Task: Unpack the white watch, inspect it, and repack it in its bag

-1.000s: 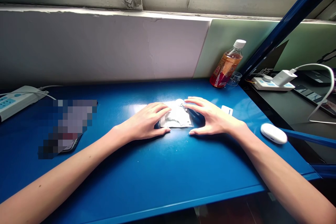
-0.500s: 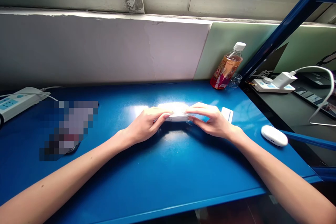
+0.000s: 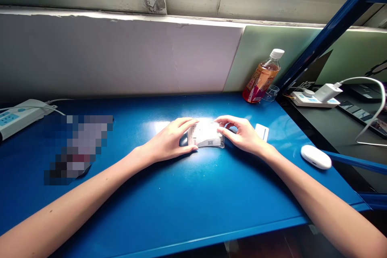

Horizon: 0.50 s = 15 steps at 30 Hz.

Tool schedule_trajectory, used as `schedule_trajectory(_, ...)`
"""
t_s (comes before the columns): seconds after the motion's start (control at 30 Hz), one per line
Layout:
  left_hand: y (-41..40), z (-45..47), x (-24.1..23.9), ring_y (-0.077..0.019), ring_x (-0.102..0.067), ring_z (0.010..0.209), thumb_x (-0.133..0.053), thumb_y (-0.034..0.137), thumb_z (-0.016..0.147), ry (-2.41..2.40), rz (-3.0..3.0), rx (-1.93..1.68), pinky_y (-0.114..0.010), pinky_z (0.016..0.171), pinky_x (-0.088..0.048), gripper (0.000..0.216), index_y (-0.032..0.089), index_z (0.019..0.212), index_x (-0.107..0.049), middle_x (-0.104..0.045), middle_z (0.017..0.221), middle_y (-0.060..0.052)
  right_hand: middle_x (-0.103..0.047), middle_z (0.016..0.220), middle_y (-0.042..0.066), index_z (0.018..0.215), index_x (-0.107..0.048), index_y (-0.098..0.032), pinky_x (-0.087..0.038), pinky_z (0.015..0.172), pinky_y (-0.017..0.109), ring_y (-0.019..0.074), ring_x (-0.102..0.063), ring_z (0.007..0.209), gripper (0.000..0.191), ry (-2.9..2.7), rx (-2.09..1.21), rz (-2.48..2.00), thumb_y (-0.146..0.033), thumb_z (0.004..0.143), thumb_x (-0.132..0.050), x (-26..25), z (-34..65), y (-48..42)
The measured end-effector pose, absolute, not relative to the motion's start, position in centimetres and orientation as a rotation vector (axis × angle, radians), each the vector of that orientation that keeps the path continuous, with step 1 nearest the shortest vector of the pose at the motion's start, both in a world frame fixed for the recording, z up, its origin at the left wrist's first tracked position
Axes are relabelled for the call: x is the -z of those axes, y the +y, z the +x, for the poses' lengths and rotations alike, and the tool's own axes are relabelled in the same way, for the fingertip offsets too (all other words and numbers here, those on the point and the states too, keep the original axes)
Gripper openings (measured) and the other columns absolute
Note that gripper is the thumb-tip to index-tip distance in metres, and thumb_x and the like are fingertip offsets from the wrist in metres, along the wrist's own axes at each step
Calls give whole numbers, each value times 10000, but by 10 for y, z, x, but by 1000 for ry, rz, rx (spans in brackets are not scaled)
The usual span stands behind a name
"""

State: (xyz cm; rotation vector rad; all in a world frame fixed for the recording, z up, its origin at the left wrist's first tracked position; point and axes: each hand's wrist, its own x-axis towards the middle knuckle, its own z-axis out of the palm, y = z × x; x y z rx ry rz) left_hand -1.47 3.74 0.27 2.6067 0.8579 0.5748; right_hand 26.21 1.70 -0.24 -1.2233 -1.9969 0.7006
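Note:
A small white packet in clear plastic wrap (image 3: 206, 135), printed with a barcode and a small square code, is between my two hands over the blue tabletop. My left hand (image 3: 171, 139) spans its left end, thumb at the near edge and fingers at the far edge. At the right end, my right hand (image 3: 240, 133) has its thumb and curled fingers on the far corner. Glare washes out the packet's upper part, and whether it rests on the table I cannot tell. Just beyond my right hand lies a white card (image 3: 261, 132).
A drink bottle (image 3: 261, 78) stands by the wall beside a clear plastic piece (image 3: 271, 93). Rightward lies a white rounded case (image 3: 316, 157). Power strips sit at left (image 3: 22, 117) and right (image 3: 311, 98). A pixelated item (image 3: 87, 141) is on the left of the blue table (image 3: 187, 205).
The packet, seen nearly edge-on before, now shows its printed face. My left hand's thumb and fingers have spread wider around its end; the right hand has shifted slightly.

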Motion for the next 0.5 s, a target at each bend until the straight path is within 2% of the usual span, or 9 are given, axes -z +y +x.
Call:
schedule_trajectory(0.1, 39, -17, -1, -337, -506, 1331, -697, 510, 869, 879, 2614, -495, -472, 1080, -469, 756, 177, 1486, -415, -515, 1459, -186, -751, 1062, 94, 1157, -689, -203, -579, 836, 419, 252, -692, 935, 270, -2075, -552, -1230, -336, 931, -620, 7, 264, 20)
schedule_trajectory(0.27, 42, -18, 2, -356, -492, 1338, -665, 573, 874, 888, 2646, -457, -502, 1099, -444, 749, 149, 1458, -464, -528, 1441, -205, -682, 1234, 146, 1228, -661, -200, -524, 1010, 502, 303, -630, 1162, 316, -2251, -323, -1176, -346, 968, -556, 8, 270, 22)
schedule_trajectory(0.33, 43, -18, 2, -361, -491, 1339, -658, 609, 867, 885, 2651, -463, -504, 1098, -444, 763, 149, 1448, -478, -530, 1440, -207, -649, 1293, 157, 1293, -626, -197, -510, 1041, 501, 309, -602, 1215, 397, -2329, -323, -1130, -392, 949, -593, 4, 275, 21)
schedule_trajectory(0.5, 45, -19, 1, -366, -506, 1323, -673, 681, 817, 861, 2659, -470, -507, 1087, -454, 820, 128, 1403, -520, -553, 1415, -218, -594, 1372, 195, 1400, -542, -146, -505, 1048, 521, 350, -560, 1272, 746, -2502, -433, -1099, -533, 800, -756, -2, 282, 22)
